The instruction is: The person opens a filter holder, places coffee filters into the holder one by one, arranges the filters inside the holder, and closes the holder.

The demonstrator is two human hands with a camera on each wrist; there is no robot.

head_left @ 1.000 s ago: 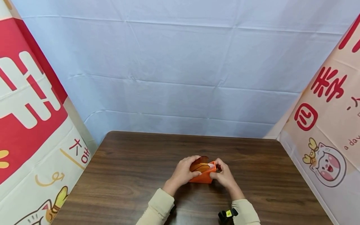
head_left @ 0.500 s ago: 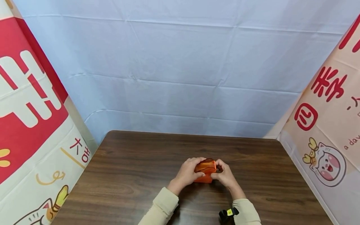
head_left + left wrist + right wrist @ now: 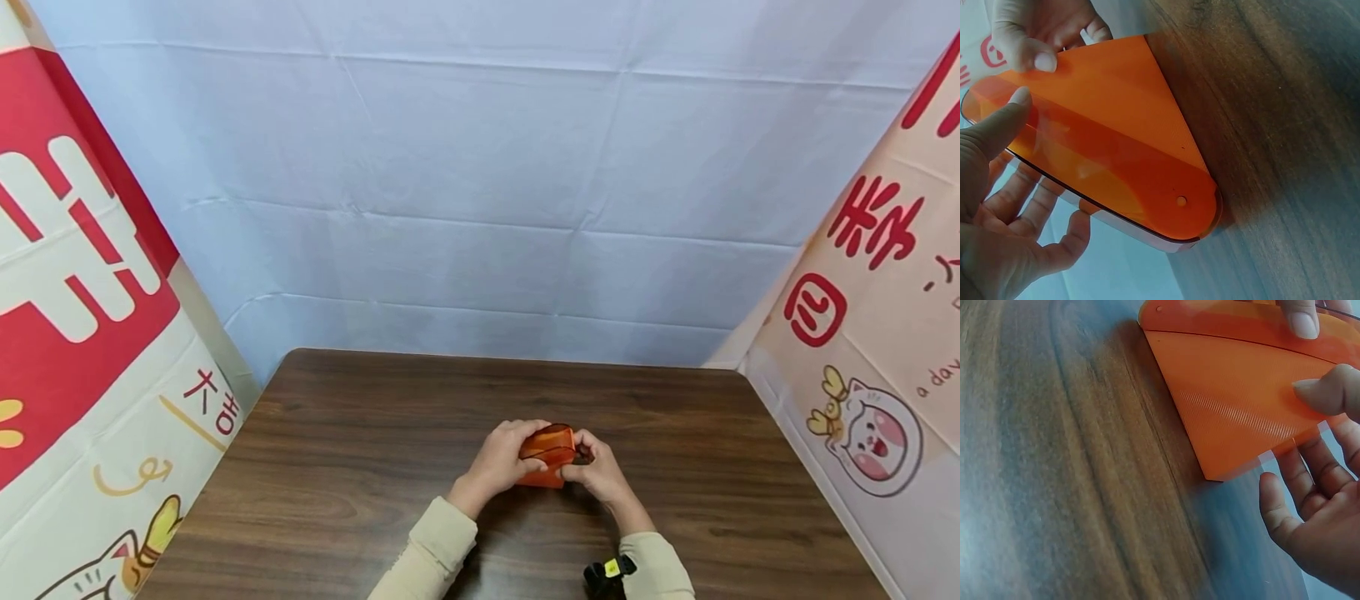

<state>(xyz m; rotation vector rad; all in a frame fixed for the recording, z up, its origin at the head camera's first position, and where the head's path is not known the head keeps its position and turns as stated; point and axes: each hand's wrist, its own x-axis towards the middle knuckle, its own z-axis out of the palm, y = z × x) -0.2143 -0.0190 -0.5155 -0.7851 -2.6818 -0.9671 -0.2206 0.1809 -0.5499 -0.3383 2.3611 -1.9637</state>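
Note:
An orange plastic box [image 3: 542,477] with a see-through orange hinged lid [image 3: 548,440] stands on the wooden table. The lid lies over the top of the box. My left hand [image 3: 497,460] holds the lid from the left, its thumb on the near side and its fingers on the far side. From the right, my right hand [image 3: 600,472] grips the end of the box body, thumb on the near face. In the left wrist view, a small round pivot [image 3: 1182,200] shows at the lid's lower corner. Inside the box, details are blurred by the tinted plastic.
The brown wooden table [image 3: 360,433] spreads around the box. A pale blue cloth [image 3: 465,192] hangs behind it. Printed banners flank the table, one left [image 3: 90,275] and one right [image 3: 870,333]. A black wrist strap [image 3: 606,577] sits by the right sleeve.
A second ago the lid was tilted up and white contents showed at the right end. My left hand has swung it rightward and down over the box. The right hand has stayed nearly still.

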